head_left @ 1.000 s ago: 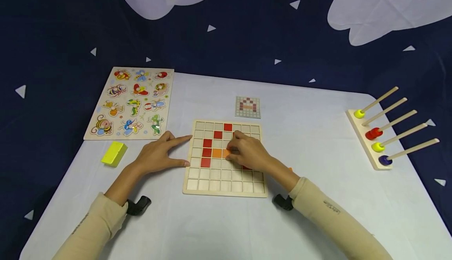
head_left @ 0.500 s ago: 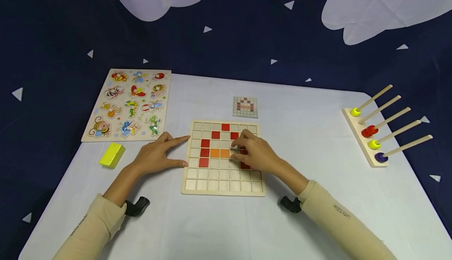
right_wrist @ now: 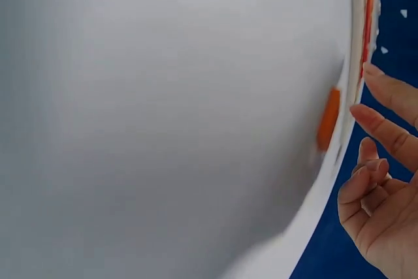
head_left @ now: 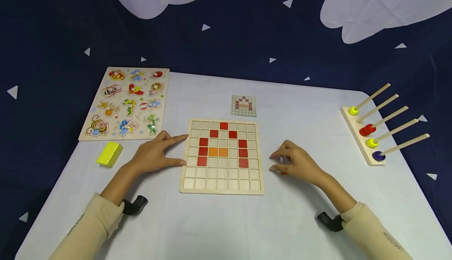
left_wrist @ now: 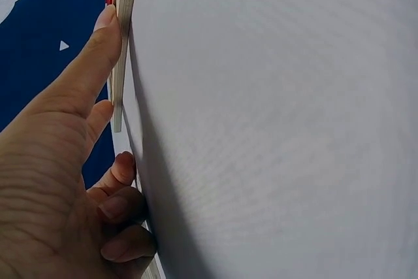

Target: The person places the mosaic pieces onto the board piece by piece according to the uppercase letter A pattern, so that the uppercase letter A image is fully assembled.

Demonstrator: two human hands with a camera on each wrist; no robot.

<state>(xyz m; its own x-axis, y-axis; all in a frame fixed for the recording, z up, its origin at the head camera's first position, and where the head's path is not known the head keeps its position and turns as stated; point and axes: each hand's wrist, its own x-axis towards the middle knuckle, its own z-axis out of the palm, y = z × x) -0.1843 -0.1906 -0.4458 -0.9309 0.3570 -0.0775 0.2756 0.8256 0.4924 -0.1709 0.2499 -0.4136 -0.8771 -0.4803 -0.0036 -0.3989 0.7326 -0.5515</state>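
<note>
A square wooden grid board [head_left: 222, 182] lies flat, with several red tiles [head_left: 243, 153] and two orange tiles [head_left: 218, 152] set in its cells. My left hand [head_left: 151, 155] touches the board's left edge with straight thumb and index finger; in the left wrist view its other fingers are curled and hold nothing. Right of the board, my right hand [head_left: 300, 165] hovers with thumb and index finger parted. Beneath it a loose orange tile [right_wrist: 328, 120] lies on the table, mostly hidden by the hand in the head view and apart from the fingers in the right wrist view.
A small pattern card [head_left: 243, 106] lies behind the board. At the left are an insect puzzle board [head_left: 139, 129] and a yellow block [head_left: 110, 154]. A peg stand [head_left: 363, 136] with coloured beads stands at the right on the white tabletop [head_left: 219, 228].
My right hand has left the grid board and moved right, over the loose orange tile. The red tiles it covered now show. My left hand stays at the board's edge.
</note>
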